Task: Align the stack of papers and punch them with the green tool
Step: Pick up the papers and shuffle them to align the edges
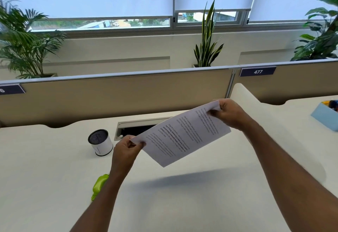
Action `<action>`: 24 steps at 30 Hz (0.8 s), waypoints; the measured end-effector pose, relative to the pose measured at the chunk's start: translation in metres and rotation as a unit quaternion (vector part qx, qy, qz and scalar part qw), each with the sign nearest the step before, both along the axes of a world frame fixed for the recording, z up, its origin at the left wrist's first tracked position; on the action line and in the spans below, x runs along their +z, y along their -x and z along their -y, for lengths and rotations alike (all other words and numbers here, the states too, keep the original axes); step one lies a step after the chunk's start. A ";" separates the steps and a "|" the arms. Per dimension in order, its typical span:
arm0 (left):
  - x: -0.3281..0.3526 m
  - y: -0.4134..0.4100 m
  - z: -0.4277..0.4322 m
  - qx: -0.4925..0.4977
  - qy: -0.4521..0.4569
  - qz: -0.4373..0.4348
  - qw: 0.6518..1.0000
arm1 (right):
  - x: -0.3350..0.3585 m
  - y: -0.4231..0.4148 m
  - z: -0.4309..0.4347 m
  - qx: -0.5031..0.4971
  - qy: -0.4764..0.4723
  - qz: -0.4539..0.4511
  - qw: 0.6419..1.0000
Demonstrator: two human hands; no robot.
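The stack of papers (182, 136) is held clear of the desk (54, 176), above its middle, with a shadow cast on the surface below it. The stack's long axis runs on a diagonal: low at the near-left end, high at the far-right end, toward the partition (109, 92).

The left hand (126, 147) pinches the lower-left corner of the stack between thumb and fingers. The right hand (228, 112) pinches the upper-right corner the same way; that corner curls slightly at the grip. Both hands are closed on the paper, at opposite ends of the long axis.

The green tool (99, 184) lies on the desk toward the near-left, below the left forearm and partly hidden by it. It lies well apart from the stack, nearer to the person and to the left. The left hand is the nearer hand to it.

Judgement: the sheets are still at the aligning step; no edge rests on the desk yet. To square the stack, one edge likely needs to be turned down toward the desk and tapped. Punching then calls for bringing an edge of the stack toward the near-left, where the tool lies.

A mesh pen cup (100, 143) stands left of the stack, near the cable hatch (128, 124).
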State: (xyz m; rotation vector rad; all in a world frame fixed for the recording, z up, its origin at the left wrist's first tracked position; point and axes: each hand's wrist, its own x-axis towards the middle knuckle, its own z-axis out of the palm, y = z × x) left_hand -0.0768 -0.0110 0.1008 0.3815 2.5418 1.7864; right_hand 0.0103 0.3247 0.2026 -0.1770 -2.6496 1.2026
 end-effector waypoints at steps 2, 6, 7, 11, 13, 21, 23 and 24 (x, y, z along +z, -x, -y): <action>0.002 0.002 0.001 0.020 -0.020 0.000 1.000 | 0.002 -0.001 0.001 0.002 -0.008 0.002 1.000; 0.009 0.002 -0.004 -0.008 -0.004 -0.024 1.000 | 0.001 0.002 0.009 0.007 -0.040 0.012 0.999; 0.011 -0.001 -0.008 -0.032 0.020 -0.035 0.999 | 0.001 0.004 0.013 0.010 -0.054 0.014 0.998; 0.020 -0.017 -0.030 -0.105 0.078 -0.066 0.989 | 0.005 0.010 0.035 0.046 -0.109 0.022 0.993; 0.026 -0.022 -0.043 -0.124 0.085 -0.075 0.986 | 0.007 0.012 0.047 0.062 -0.122 0.028 0.990; 0.045 -0.028 -0.060 -0.105 0.034 -0.075 0.991 | 0.006 0.017 0.049 0.069 -0.107 0.088 0.988; 0.045 -0.023 -0.052 -0.078 -0.006 -0.052 0.996 | 0.001 0.014 0.031 0.047 -0.107 0.122 0.986; 0.045 -0.021 -0.047 -0.070 -0.023 -0.041 0.996 | -0.002 0.012 0.020 0.036 -0.105 0.132 0.985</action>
